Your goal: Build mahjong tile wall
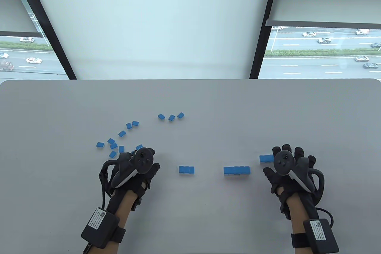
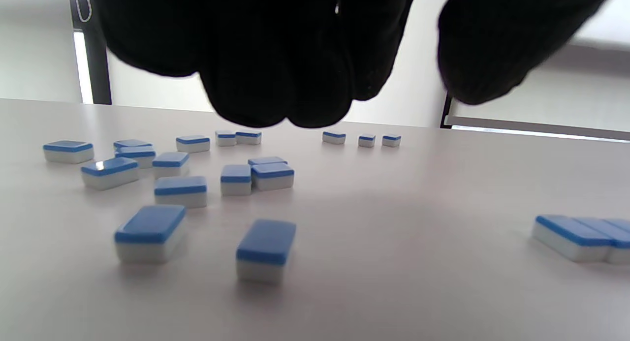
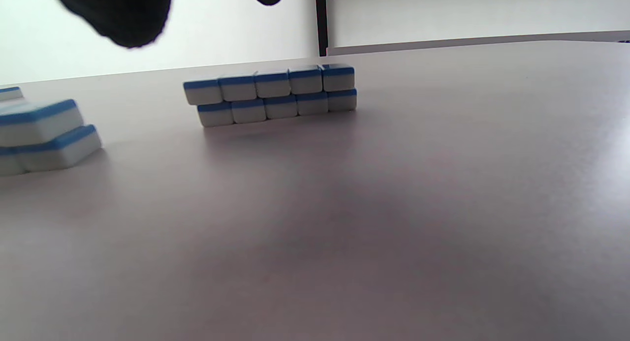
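A pale grey table (image 1: 190, 102) with rounded far corners filled the lower half of the table view, and behind it stood a wide white blind between dark window frames, with a road and cars showing at the upper left and upper right. Loose blue-backed tiles (image 1: 119, 142) lay scattered left of centre, face down, and three more (image 1: 171, 116) sat apart near the middle of the frame. Lower down, a short row of three tiles (image 1: 186, 169) lay just left of centre, and a two-layer stack five tiles long (image 1: 237, 170) lay right of centre; the right wrist view showed its upper row shifted slightly left over the lower one. Another small double stack (image 1: 265, 158) sat at the far right, just beside the right hand (image 1: 287, 166). That hand was held palm down with fingers spread and straight, gripping nothing; whether it touched the table could not be told. The left hand (image 1: 138, 164) hovered at the near edge of the scattered tiles, its fingers hanging loosely curled above the surface in the left wrist view, holding nothing. A tracker sat on the back of each hand, and a black box was strapped to each forearm.
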`<state>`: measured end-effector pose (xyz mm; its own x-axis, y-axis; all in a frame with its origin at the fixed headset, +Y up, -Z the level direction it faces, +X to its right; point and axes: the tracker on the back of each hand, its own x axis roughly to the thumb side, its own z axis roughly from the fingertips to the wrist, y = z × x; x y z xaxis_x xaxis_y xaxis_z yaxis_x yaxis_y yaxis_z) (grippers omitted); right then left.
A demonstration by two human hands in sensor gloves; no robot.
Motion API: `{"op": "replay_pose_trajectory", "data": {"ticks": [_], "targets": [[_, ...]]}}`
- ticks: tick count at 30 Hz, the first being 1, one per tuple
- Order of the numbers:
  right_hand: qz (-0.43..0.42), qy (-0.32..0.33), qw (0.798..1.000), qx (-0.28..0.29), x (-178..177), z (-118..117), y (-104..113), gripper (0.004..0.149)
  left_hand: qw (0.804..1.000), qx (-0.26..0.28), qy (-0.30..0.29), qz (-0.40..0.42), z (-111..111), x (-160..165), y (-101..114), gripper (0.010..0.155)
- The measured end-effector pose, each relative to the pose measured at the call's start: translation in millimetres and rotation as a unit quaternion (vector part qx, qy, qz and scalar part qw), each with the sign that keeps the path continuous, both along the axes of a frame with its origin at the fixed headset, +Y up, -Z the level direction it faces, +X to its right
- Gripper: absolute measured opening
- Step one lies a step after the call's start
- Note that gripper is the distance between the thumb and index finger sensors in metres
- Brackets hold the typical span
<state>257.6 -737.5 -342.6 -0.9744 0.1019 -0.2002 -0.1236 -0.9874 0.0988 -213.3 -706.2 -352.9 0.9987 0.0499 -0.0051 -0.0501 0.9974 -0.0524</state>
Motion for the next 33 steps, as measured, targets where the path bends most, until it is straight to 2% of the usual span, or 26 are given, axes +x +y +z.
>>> {"op": "replay_pose_trajectory", "data": {"ticks": [5,13,22,30,33], "targets": [[-0.001,0.001,1.0,0.0,0,0,0,0.079,0.997,-0.063,0.04,-0.035,-7,-12,-13,0.068],[-0.002,0.001,1.0,0.001,1,0,0,0.079,0.985,-0.15,0.035,-0.081,-15,-12,-34,0.065],[-0.003,0.001,1.0,0.0,1,0,0,0.079,0.984,-0.134,0.031,-0.11,-17,-7,-35,0.057],[-0.002,0.001,1.0,0.0,1,0,0,0.079,0.986,-0.112,0.011,-0.12,-15,7,-32,0.058],[-0.001,0.002,1.0,0.001,0,0,0,0.079,0.992,-0.083,-0.008,-0.1,-13,19,-24,0.059]]}}
